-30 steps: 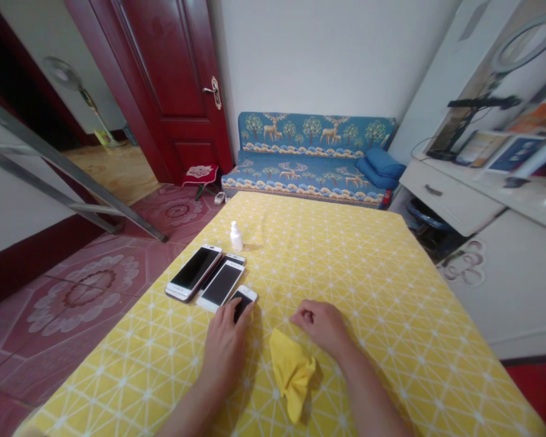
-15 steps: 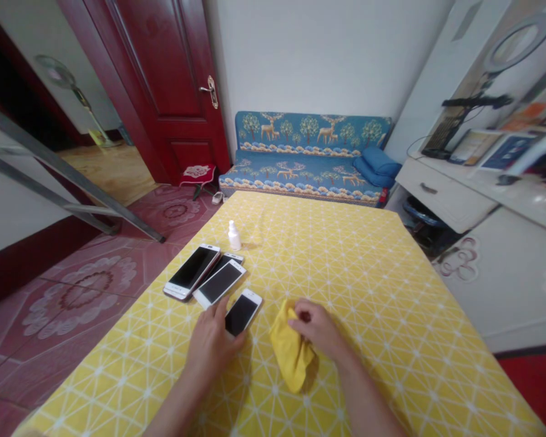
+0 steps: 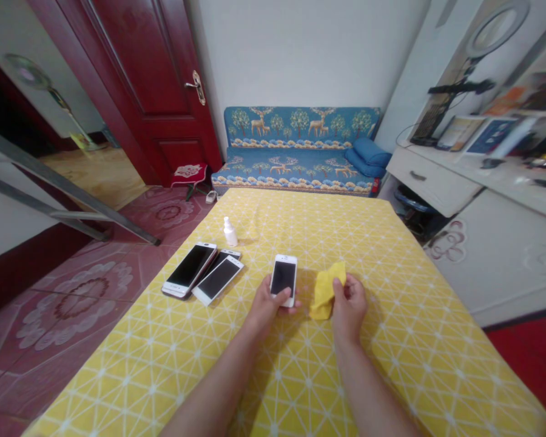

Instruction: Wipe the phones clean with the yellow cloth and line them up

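Note:
A white smartphone (image 3: 284, 273) with a dark screen is held over the middle of the table, its screen facing up. My left hand (image 3: 268, 306) grips its lower end, the thumb lying across the front and fingertips showing at the right edge. To the right, my right hand (image 3: 350, 303) pinches a crumpled yellow cloth (image 3: 323, 294) between thumb and fingers. The cloth hangs beside the phone, apart from it. On the left lie several more phones: a white one (image 3: 218, 280) in front, overlapping another, and a larger white one (image 3: 191, 267) stacked on a phone below.
A small white bottle (image 3: 230, 232) stands behind the phones on the yellow patterned tablecloth (image 3: 327, 224). Past the table's far edge is a blue sofa (image 3: 295, 161). A white cabinet (image 3: 437, 182) flanks the right side, and a metal ladder-like frame (image 3: 113, 218) leans at left.
My left hand has lifted the phone off the table and brought it right, turning it upright in view. My right hand has moved right and forward with the cloth. The camera view shifted slightly.

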The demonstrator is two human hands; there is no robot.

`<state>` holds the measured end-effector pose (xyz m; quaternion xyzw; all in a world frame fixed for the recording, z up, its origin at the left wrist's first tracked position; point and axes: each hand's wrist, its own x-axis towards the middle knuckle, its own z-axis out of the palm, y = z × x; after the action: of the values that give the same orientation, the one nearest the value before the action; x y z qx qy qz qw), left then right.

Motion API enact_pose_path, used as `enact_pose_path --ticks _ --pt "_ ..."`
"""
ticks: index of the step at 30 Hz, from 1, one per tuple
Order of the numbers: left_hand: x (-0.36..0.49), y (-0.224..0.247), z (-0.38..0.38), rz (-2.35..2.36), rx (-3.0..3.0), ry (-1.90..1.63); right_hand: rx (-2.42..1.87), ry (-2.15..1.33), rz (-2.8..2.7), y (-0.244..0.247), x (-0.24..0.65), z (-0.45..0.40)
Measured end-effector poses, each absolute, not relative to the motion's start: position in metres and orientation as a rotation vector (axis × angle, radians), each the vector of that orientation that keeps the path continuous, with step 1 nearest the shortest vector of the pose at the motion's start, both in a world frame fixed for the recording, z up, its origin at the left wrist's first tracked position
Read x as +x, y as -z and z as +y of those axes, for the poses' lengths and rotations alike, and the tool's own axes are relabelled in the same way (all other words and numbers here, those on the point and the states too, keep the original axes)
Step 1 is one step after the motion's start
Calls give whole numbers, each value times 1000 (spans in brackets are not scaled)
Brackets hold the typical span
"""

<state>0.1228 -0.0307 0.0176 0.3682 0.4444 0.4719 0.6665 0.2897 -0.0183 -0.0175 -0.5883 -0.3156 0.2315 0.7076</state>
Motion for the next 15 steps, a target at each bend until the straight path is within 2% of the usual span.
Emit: enact_pose_path --ticks 4,9,15 --pt "136 -11 -29 795 737 -1064 -1302 -439 -831 19 289 -18" --pt "134 1 -27 639 652 -1123 -1144 -257 -1332 14 277 -25" --pt "134 -4 -23 626 516 -1191 -946 -373 -1835 4 264 -37"
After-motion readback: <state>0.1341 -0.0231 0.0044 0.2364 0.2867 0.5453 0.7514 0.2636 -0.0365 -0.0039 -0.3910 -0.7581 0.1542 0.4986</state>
